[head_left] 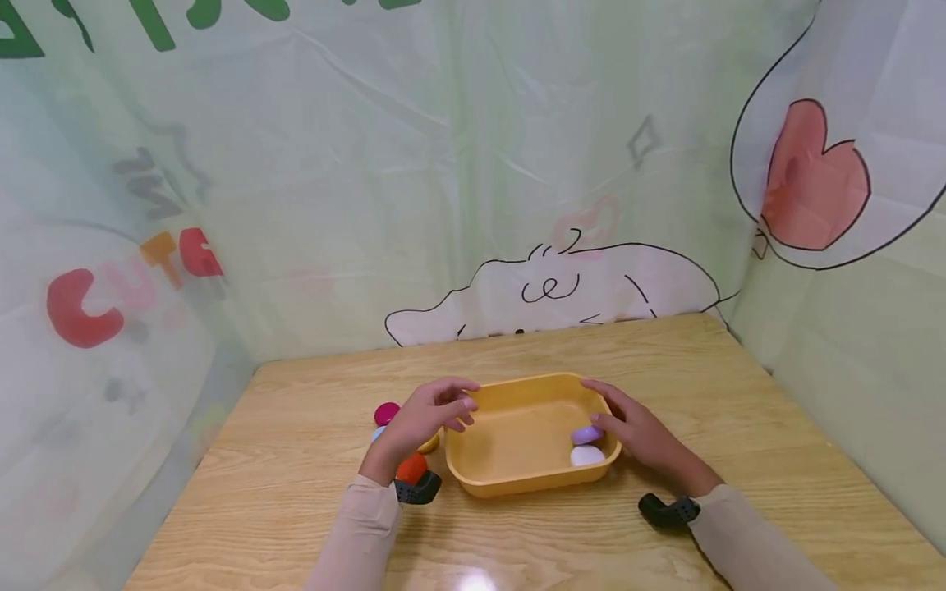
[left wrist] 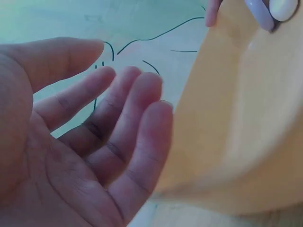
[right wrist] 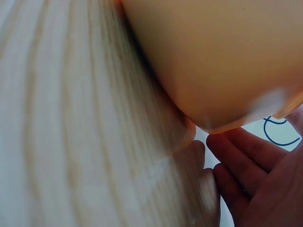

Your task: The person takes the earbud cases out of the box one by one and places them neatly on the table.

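A yellow-orange plastic tray (head_left: 517,486) sits on the wooden table. In its right end lie a purple rounded piece (head_left: 586,435) and a white rounded piece (head_left: 587,455). My right hand (head_left: 641,428) holds the tray's right rim, thumb over the inner side and fingers along the outside wall. The right wrist view shows those fingers (right wrist: 246,158) against the tray's underside edge. By the left rim hovers my left hand (head_left: 423,420); the left wrist view shows its palm and loosely bent fingers (left wrist: 142,151) with nothing between them.
Left of the tray, partly behind the left hand, are a magenta piece (head_left: 387,414), a light blue piece (head_left: 378,432), a yellow piece (head_left: 429,444) and an orange-red ball (head_left: 411,468). A printed curtain (head_left: 332,205) hangs behind the wooden table (head_left: 244,501).
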Tool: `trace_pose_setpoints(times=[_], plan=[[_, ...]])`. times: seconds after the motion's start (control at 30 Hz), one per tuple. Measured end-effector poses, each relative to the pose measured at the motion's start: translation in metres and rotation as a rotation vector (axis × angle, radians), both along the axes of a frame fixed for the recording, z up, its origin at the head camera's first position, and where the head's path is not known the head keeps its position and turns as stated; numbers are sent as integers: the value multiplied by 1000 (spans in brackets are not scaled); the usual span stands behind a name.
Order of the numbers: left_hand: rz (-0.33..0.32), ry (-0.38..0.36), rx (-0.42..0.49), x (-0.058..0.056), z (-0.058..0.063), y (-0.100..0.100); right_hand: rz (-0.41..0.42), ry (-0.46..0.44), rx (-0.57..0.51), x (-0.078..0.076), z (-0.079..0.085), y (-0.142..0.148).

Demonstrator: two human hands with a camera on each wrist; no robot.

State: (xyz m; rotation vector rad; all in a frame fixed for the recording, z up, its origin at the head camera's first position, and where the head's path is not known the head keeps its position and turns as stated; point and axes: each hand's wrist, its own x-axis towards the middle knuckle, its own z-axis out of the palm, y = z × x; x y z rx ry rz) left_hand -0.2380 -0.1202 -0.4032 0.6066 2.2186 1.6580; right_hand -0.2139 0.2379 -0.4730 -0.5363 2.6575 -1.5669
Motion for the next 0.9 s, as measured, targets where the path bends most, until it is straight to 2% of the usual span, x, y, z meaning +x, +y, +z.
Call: trace_pose_setpoints(times=[0.2,0.37,0.6,0.9], plan=[[-136,-54,32,-9,16,14,-8,5,6,0,2,2],[-208,-58,45,-16,21,25,-6,1,7,1,3,1],[-225,-140,113,-29,16,48,-6,-6,0,1,3,1],[-275,-189,55,-42,1,76,-9,-16,-3,1,0,-1]])
